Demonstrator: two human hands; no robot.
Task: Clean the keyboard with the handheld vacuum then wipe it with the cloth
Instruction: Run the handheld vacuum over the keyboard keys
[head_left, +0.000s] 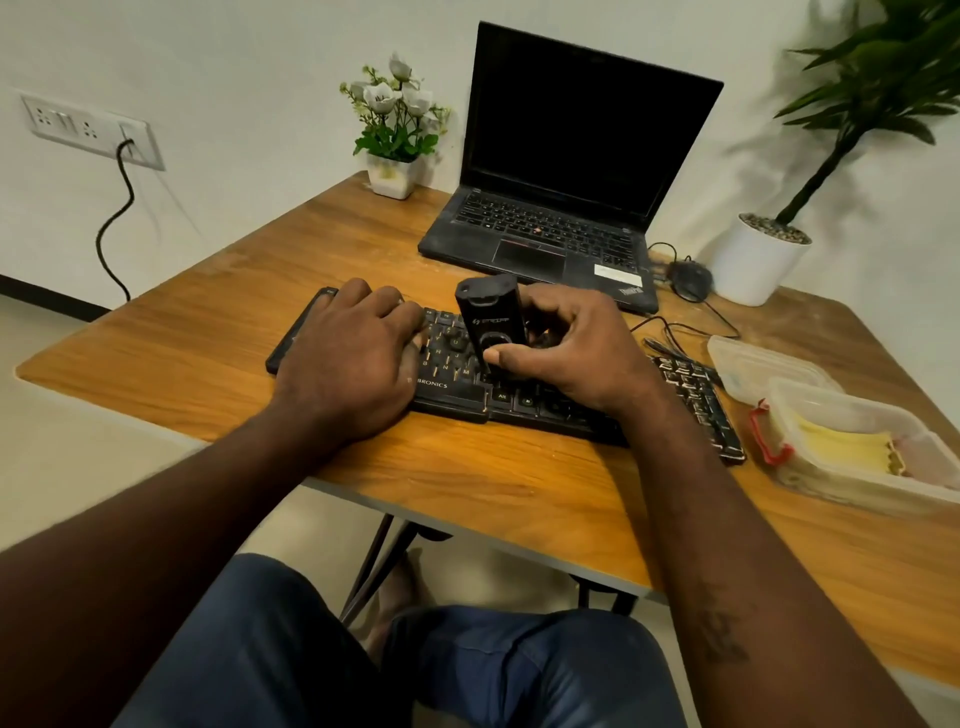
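Observation:
A black keyboard (457, 395) lies across the middle of the wooden table (208, 332). My left hand (353, 358) rests flat on its left half, fingers spread over the keys. My right hand (566, 348) grips a black handheld vacuum (491, 317), held nearly upright with its lower end down on the keys near the keyboard's middle; my thumb lies on its front. A yellow cloth (841, 447) lies inside a clear plastic box (924, 452) at the right.
A black laptop (550, 228) stands open behind the keyboard, with a mouse (690, 278) and its cable to its right. A small flower pot (392, 174) and a large white planter (756, 260) sit at the back. A clear lid (763, 364) lies beside the box.

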